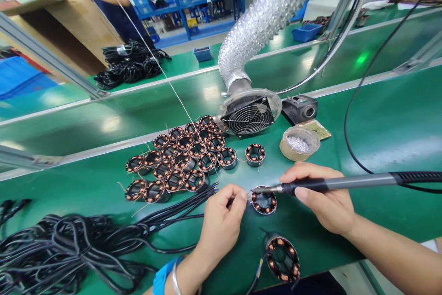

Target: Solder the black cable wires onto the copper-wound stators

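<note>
My right hand (324,198) is closed round the grip of a soldering iron (359,181). The iron's tip reaches the upper rim of a copper-wound motor stator (264,200) lying on the green bench. At that rim's left side, my left hand (224,216) pinches thumb against forefinger. A thin strand of solder wire (179,99) runs down from above to this hand; its end at the fingertips is too small to make out. Nearer me lies another stator (283,258) with a black cable (257,276) beside it. A single stator (255,154) stands farther back.
Several stators (181,161) are grouped at left behind black cables (76,249). A fume extractor fan (248,118) hangs from a silver duct (255,23). A tub of silvery bits (299,144) stands by a black holder (302,110). Across the bench, a person (117,5) handles a cardboard box (76,28).
</note>
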`<state>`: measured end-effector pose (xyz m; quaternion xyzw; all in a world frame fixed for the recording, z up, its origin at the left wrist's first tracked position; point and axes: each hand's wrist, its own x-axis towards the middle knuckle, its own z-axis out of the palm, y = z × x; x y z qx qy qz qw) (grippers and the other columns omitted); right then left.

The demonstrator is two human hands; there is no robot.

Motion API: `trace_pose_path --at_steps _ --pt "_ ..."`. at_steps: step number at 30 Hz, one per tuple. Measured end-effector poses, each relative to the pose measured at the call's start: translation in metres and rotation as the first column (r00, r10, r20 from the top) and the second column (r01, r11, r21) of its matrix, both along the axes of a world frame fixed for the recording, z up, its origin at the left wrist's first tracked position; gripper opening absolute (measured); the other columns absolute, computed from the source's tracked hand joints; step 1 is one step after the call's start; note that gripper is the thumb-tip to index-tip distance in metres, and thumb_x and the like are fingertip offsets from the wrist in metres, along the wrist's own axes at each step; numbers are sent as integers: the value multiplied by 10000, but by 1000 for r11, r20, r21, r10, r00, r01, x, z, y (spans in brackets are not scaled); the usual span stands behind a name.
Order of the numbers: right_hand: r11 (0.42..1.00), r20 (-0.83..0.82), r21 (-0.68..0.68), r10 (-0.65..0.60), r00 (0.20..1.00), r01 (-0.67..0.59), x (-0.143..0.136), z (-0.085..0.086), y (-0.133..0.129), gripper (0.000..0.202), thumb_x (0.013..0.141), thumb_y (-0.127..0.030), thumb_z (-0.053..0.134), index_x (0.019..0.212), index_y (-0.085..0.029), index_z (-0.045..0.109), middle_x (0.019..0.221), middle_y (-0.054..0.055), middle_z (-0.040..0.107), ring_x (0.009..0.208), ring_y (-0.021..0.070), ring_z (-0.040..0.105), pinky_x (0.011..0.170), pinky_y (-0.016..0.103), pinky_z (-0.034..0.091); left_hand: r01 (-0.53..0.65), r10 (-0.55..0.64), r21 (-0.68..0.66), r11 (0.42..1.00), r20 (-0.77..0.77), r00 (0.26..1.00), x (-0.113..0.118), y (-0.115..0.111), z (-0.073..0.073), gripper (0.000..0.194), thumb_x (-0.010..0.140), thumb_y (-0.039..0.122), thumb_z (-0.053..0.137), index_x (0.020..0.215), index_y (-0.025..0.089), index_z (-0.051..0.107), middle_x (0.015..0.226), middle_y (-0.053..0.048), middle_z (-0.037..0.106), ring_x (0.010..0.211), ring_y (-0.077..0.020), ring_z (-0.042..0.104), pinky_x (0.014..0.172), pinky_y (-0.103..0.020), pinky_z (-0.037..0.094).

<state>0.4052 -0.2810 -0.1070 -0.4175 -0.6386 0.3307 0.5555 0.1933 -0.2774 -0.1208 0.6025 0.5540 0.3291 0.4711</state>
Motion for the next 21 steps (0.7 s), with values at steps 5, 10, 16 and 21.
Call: trace_pose_path --at_steps 5,10,16,21 --pt "999 43 43 16 999 -18 -2 2 -2 126 846 -258 597 882 -197 702 689 14 654 553 139 548 496 258 423 4 -4 -2 1000 2 1000 0 0 0 292 890 358 527 667 179 586 560 41 428 530 -117 383 508 -218 299" --pt "992 140 122 14 990 -31 -3 7 -4 157 830 -179 553 910 -198 686 701 24 670 542 148 563 493 270 432 8 -8 -13 1000 -1 1000 -1 -1 0 295 892 361 525 662 183 573 552 44 410 519 -115 366 501 -220 287" --pt "991 140 136 0 990 -19 -3 9 -4 152 828 -184 550 903 -194 681 691 28 666 522 147 550 471 269 417 5 -5 -9 1000 -1 1000 0 0 0 294 886 367 531 661 184 574 550 44 418 521 -117 374 504 -222 291" --pt "990 142 138 13 990 -33 -4 7 -5 155 842 -192 545 921 -196 678 698 24 659 528 141 544 475 273 413 14 -14 0 1000 -12 1000 1 -1 1 307 898 369 509 659 185 567 550 43 409 521 -117 369 502 -222 289"
